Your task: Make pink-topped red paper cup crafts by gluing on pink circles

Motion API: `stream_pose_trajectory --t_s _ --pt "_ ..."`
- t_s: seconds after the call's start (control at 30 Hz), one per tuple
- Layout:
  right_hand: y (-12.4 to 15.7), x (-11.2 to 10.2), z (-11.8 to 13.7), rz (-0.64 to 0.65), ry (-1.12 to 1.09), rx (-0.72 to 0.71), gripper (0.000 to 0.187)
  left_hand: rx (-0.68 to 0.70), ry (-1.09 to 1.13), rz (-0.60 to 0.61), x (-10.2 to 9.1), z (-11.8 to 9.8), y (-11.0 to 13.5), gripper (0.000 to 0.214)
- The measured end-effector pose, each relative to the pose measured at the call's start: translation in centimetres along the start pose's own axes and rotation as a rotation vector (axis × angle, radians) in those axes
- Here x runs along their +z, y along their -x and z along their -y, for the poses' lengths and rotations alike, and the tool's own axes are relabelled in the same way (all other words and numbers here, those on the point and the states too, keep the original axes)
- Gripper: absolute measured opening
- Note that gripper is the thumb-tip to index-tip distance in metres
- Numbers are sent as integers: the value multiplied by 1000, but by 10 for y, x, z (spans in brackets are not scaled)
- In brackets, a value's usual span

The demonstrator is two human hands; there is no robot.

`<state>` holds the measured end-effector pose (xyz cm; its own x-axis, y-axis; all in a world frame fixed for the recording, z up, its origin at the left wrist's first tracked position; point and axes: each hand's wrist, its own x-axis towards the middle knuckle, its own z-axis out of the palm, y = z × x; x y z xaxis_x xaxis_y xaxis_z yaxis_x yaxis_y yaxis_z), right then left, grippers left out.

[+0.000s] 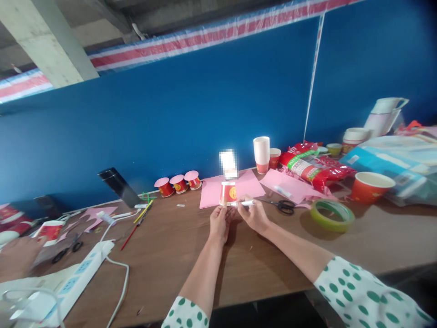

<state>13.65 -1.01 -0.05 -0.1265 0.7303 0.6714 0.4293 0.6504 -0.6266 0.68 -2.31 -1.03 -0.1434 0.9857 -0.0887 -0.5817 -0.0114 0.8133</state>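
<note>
My left hand (219, 222) is closed on the lower edge of a small red and white paper cup (228, 193), which stands upside down at the front edge of a pink paper sheet (212, 192). My right hand (253, 213) pinches a white pen or marker (246, 203) with its tip at the cup's base. Black scissors (284, 206) lie just right of that hand.
Three upside-down red cups (178, 183) stand by the blue wall. A stack of white cups (261, 154), red packets (309, 168), a red bowl (371, 187) and a green tape roll (332, 215) sit to the right. A white power strip (77, 278) lies at front left, near another person's hand (17, 257).
</note>
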Motion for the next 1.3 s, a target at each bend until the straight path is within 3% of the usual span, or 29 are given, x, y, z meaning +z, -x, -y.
stream_pose_trajectory --t_s 1.3 --pt "-3 -3 -1 -60 47 -31 14 0 -21 29 -6 4 -3 20"
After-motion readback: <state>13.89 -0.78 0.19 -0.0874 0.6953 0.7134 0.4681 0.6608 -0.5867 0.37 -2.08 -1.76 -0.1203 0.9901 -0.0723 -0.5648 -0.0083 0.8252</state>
